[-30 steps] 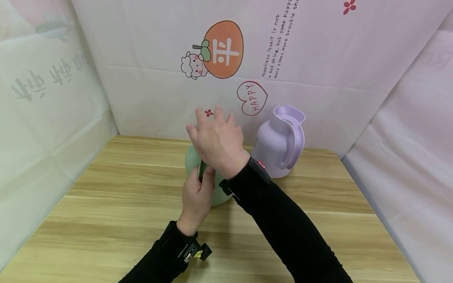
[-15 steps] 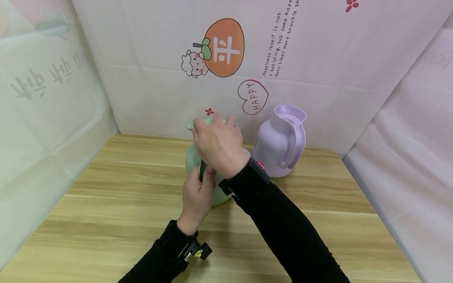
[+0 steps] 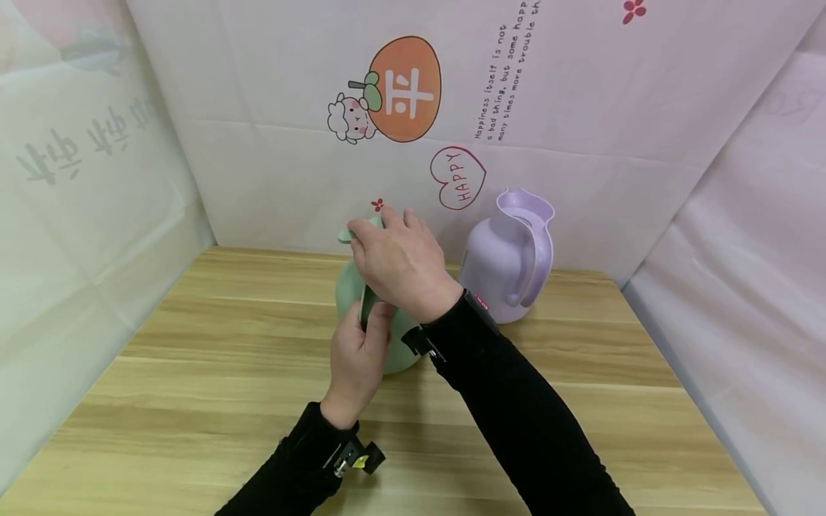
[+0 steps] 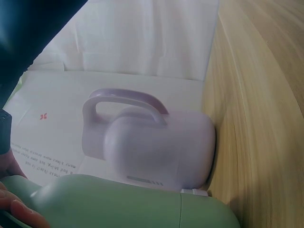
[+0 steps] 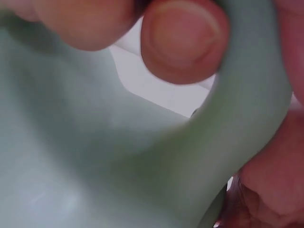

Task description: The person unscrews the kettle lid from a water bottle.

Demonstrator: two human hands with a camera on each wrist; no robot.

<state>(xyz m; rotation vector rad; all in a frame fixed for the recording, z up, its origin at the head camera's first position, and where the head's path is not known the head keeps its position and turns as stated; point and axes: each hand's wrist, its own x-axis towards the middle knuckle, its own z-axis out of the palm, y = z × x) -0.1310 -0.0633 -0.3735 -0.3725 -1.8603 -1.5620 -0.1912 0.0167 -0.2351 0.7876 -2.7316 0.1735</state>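
A green thermos jug (image 3: 401,356) stands on the wooden table, partly hidden behind both hands. My left hand (image 3: 359,352) grips its handle, thumb uppermost. Above it, my right hand (image 3: 405,259) lies over the jug's top with bent fingers; what its fingertips hold there is hidden. A green lip (image 3: 345,236) pokes out left of this hand. In the left wrist view, the side of the green jug (image 4: 128,204) fills the bottom. The right wrist view is close and blurred, showing the green handle (image 5: 247,109) with fingers around it.
Just right of the green jug stands a purple thermos jug (image 3: 493,265), its handle facing forward and right. Behind the wooden table (image 3: 213,358) rises a printed white cloth (image 3: 277,179), with further cloths at both sides.
My right hand has come down onto the jug's top, and its raised fingers have bent over it. A green lip now shows beside it. My left hand keeps its grip.
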